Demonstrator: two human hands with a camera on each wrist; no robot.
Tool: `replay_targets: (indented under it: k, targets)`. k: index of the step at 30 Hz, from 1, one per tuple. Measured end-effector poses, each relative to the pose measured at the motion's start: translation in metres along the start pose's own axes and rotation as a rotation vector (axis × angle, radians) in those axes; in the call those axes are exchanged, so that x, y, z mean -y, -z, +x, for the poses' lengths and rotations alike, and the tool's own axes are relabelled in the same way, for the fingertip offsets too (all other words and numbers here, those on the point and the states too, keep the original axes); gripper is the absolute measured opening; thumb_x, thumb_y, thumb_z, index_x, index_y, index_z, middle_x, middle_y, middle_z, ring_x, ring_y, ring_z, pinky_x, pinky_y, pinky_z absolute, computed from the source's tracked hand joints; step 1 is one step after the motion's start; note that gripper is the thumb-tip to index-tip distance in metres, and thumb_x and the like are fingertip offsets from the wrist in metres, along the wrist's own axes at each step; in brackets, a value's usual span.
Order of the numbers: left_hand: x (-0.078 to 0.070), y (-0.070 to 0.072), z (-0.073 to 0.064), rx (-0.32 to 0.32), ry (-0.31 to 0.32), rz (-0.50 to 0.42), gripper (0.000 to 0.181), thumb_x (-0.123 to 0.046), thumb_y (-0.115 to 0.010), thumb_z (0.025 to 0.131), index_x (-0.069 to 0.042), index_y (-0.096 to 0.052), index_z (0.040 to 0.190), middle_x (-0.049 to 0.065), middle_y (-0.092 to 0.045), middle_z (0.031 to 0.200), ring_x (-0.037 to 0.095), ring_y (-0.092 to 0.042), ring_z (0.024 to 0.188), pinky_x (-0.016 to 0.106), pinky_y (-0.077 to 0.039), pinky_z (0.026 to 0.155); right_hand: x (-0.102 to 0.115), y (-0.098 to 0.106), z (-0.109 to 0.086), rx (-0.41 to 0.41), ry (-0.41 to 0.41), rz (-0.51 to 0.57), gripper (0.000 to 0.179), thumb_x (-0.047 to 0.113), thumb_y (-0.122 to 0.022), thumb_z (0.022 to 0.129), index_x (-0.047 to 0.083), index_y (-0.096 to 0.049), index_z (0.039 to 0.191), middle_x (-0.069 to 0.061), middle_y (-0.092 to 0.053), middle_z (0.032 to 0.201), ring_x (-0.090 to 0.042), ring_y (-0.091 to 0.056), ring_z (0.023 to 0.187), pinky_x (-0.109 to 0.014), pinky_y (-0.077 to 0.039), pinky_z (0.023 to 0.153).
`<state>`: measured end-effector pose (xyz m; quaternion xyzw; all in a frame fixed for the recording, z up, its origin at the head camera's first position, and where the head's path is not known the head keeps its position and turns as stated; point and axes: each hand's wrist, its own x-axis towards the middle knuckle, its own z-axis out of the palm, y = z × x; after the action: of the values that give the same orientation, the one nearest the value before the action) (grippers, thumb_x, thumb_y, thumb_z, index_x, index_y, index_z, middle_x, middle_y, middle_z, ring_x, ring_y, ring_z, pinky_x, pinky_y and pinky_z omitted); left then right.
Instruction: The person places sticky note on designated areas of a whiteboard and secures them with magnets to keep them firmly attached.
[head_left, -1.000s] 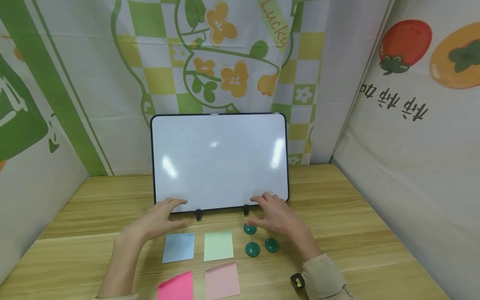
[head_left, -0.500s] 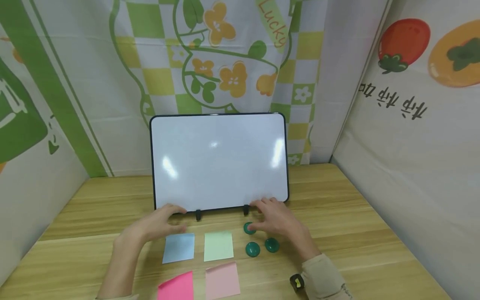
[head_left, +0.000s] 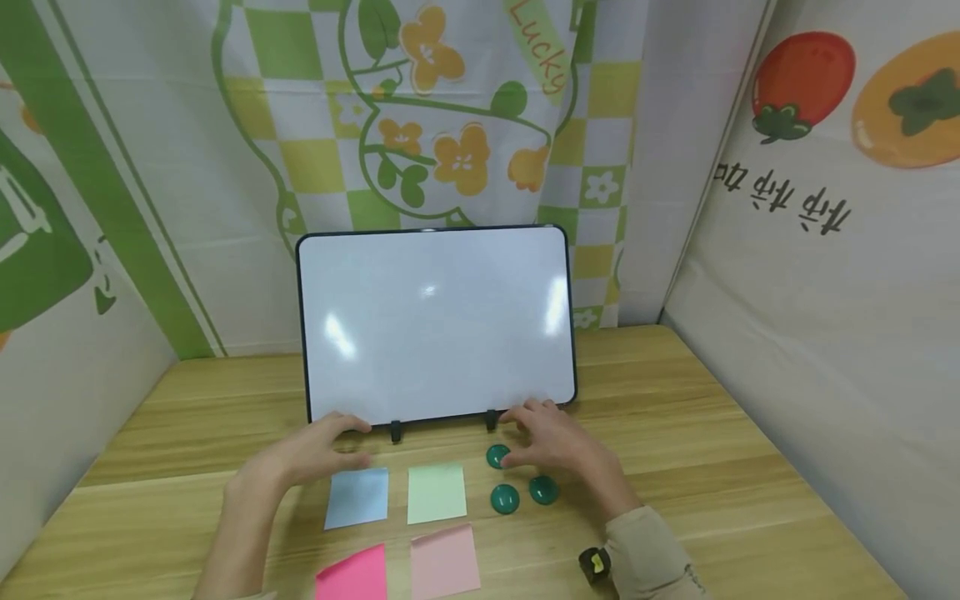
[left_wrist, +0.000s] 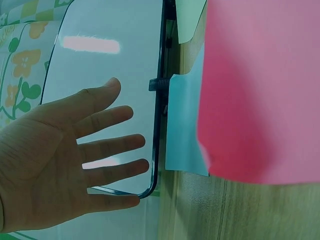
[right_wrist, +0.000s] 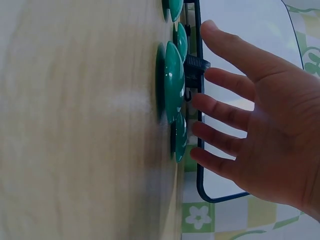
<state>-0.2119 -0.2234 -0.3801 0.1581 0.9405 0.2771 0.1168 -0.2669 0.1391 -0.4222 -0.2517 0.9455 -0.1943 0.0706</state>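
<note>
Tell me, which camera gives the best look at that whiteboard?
The head view: it takes in the whole whiteboard except bits of its lower edge behind the left hand and right hand. Each wrist view shows only part of it, cut off by the picture's edge and partly hidden behind that wrist's hand.

White glare on the whiteboard (head_left: 438, 325)

Black-framed whiteboard (head_left: 438, 325) upright on table (head_left: 712, 467)
</note>
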Motion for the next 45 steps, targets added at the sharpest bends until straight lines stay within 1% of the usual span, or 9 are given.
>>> replay_targets:
  k: [5,9,14,21,25,31,36,42,45]
  targets:
    - [0.000,0.001,-0.001,0.009,0.002,-0.011,0.062,-0.041,-0.068,0.091,-0.002,-0.053,0.137,0.024,-0.051,0.142,0.047,-0.045,0.132,0.063,-0.040,0.104,-0.004,-0.001,0.001,0.022,0.021,0.055,0.065,0.044,-0.081,0.079,0.019,-0.059,0.134,-0.006,-0.058,0.118,-0.021,-0.049,0.110,-0.046,-0.048,0.093]
    - [0.001,0.000,-0.001,0.014,0.006,-0.020,0.061,-0.040,-0.068,0.092,-0.002,-0.053,0.137,0.024,-0.050,0.142,0.048,-0.044,0.132,0.064,-0.039,0.105,-0.008,-0.003,0.000,0.043,0.012,0.102,0.063,0.041,-0.083,0.078,0.021,-0.060,0.133,-0.005,-0.057,0.120,-0.021,-0.048,0.113,-0.046,-0.048,0.095]
    - [0.001,-0.001,-0.002,0.018,0.023,-0.023,0.061,-0.040,-0.068,0.092,-0.004,-0.053,0.138,0.024,-0.049,0.144,0.049,-0.043,0.133,0.065,-0.038,0.105,-0.010,-0.003,-0.002,0.072,0.000,0.144,0.057,0.038,-0.082,0.080,0.024,-0.061,0.132,-0.005,-0.056,0.121,-0.023,-0.047,0.114,-0.049,-0.048,0.093]
    - [0.002,-0.001,-0.002,0.028,0.042,-0.014,0.060,-0.041,-0.068,0.092,-0.004,-0.054,0.137,0.024,-0.049,0.144,0.049,-0.044,0.133,0.065,-0.039,0.104,-0.012,-0.002,-0.002,0.086,-0.004,0.158,0.054,0.035,-0.081,0.081,0.027,-0.062,0.132,-0.003,-0.056,0.121,-0.023,-0.046,0.116,-0.048,-0.048,0.092]
    - [0.003,0.000,-0.002,0.049,0.056,-0.021,0.060,-0.040,-0.067,0.092,-0.003,-0.053,0.138,0.024,-0.050,0.143,0.049,-0.046,0.131,0.065,-0.041,0.102,-0.014,-0.003,-0.002,0.084,0.001,0.165,0.054,0.034,-0.081,0.081,0.028,-0.062,0.132,-0.002,-0.056,0.120,-0.023,-0.045,0.115,-0.048,-0.048,0.091]
    - [0.003,0.001,-0.004,0.088,0.088,-0.050,0.052,-0.033,-0.068,0.093,-0.004,-0.056,0.135,0.021,-0.058,0.135,0.042,-0.055,0.123,0.059,-0.049,0.096,-0.014,-0.004,-0.002,0.079,0.007,0.186,0.051,0.033,-0.081,0.081,0.028,-0.065,0.129,-0.002,-0.056,0.117,-0.022,-0.044,0.112,-0.045,-0.046,0.091]
    - [0.004,0.001,-0.004,0.091,0.095,-0.047,0.042,-0.025,-0.069,0.092,-0.005,-0.061,0.129,0.018,-0.062,0.126,0.035,-0.060,0.114,0.054,-0.052,0.091,-0.014,-0.005,0.000,0.075,0.000,0.189,0.048,0.031,-0.082,0.081,0.028,-0.068,0.127,-0.002,-0.056,0.114,-0.021,-0.043,0.108,-0.041,-0.045,0.087]
    - [0.007,0.000,-0.003,0.091,0.133,-0.040,0.040,-0.022,-0.070,0.090,-0.008,-0.062,0.127,0.015,-0.063,0.124,0.031,-0.062,0.110,0.054,-0.052,0.090,-0.013,-0.006,0.002,0.066,0.009,0.178,0.047,0.030,-0.083,0.080,0.027,-0.069,0.125,-0.003,-0.056,0.114,-0.022,-0.043,0.108,-0.042,-0.045,0.085]
    - [0.009,0.000,-0.002,0.095,0.134,-0.042,0.041,-0.020,-0.070,0.090,-0.007,-0.062,0.127,0.015,-0.063,0.123,0.032,-0.062,0.110,0.055,-0.052,0.090,-0.013,-0.006,0.002,0.067,0.002,0.174,0.047,0.031,-0.083,0.080,0.028,-0.069,0.124,-0.003,-0.056,0.115,-0.022,-0.043,0.108,-0.042,-0.045,0.086]
